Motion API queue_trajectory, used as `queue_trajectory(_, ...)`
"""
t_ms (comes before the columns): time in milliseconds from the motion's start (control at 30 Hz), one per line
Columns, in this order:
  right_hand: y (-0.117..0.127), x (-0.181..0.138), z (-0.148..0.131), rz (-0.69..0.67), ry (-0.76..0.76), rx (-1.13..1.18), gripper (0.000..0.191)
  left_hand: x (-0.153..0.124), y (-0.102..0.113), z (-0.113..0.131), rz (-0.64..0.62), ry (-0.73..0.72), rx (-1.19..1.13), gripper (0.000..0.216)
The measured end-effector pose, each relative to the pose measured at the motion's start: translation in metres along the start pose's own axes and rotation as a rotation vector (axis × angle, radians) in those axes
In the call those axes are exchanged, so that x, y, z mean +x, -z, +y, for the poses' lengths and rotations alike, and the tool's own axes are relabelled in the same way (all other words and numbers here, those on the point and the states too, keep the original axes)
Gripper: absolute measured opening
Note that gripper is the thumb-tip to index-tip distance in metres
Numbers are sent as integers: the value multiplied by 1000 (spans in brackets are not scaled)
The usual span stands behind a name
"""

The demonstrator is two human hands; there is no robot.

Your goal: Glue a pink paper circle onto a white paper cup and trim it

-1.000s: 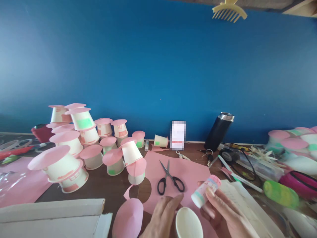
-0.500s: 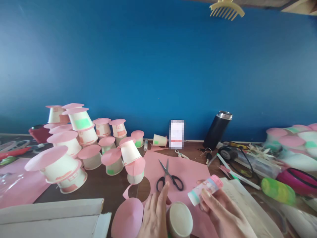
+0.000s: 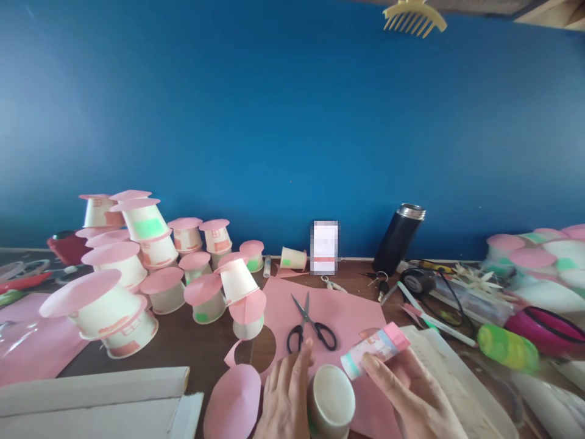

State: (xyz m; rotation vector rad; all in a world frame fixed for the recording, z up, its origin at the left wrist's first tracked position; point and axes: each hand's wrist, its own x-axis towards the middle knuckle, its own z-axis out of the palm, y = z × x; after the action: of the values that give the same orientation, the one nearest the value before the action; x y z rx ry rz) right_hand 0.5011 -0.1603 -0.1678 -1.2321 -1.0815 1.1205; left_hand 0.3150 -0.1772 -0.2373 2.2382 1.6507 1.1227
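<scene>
Left hand (image 3: 287, 399) grips paper cup (image 3: 331, 399) at bottom centre of frame, fingers wrapped on its left side. Right hand (image 3: 411, 393) clasps glue stick (image 3: 373, 350) just above-right of cup, over pink paper (image 3: 347, 314).

Perhaps sixteen cups (image 3: 208, 299), two scissors (image 3: 311, 324), one flask (image 3: 398, 239).

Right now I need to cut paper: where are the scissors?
In the head view the scissors lie at centre on the pink sheet, just beyond the left hand and the cup it holds.
</scene>
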Motion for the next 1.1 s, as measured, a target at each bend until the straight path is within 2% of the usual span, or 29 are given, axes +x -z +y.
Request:
queue_trajectory(67,-3,1,-4,-17,25,0,36,3,3,-3,-28,-37,-29,65)
queue_trajectory(167,-5,3,-11,-95,17,-31,36,11,9,-8,-144,-93,-104,57)
queue_trajectory(233,-7,3,-15,-128,26,-52,34,14,9,-8,-185,-88,-122,54)
queue_trajectory(400,-14,3,-17,-82,54,-97,36,12,3,-3,-193,-17,-125,55)
queue_trajectory(467,-17,4,-18,-102,55,-146,39,12,3,-2,-200,-11,-137,58)
queue_trajectory(600,-19,8,-17,-115,99,-272,34,15,10,0,-257,-31,-162,60)
queue_trajectory(767,-11,13,-7,-24,165,-259,34,18,17,2,-270,-50,-139,58)
queue_trajectory(967,-11,4,-11,-109,86,-135,38,19,16,6,-260,-39,-152,53)
queue_trajectory(1100,-16,3,-9,-112,61,-225,45,19,19,5,-257,-56,-148,58)
